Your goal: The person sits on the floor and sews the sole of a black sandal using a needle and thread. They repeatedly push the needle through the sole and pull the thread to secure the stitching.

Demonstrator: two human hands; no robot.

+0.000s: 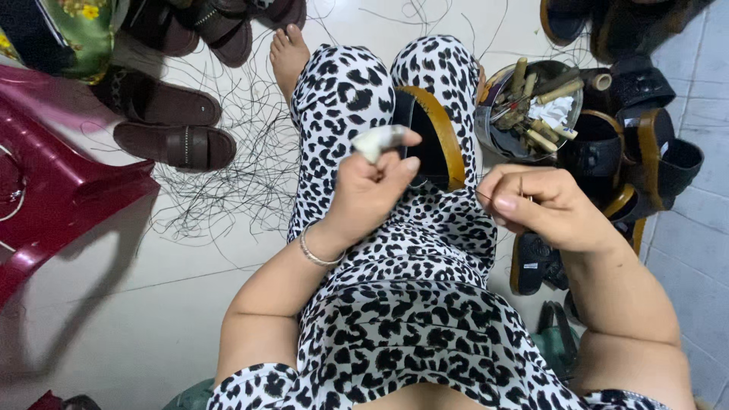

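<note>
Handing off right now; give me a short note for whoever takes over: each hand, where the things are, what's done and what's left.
Left hand: raised over the lap, a white wrap on its fingertip.
Right hand: closed in a pinch beside it; what it holds is too small to tell.
Black sandal with tan rim: wedged upright between the knees.
Round metal tin of tools: on the floor to the right.
Done: two brown sandals lie at left among loose black threads.
Left: piled black sandals at right.

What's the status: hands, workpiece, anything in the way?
Left hand raised, taped finger out; right hand pinching a thin thread. Black sandal with tan edge wedged between knees. Loose threads litter floor; nothing between hands and sandal.
</note>
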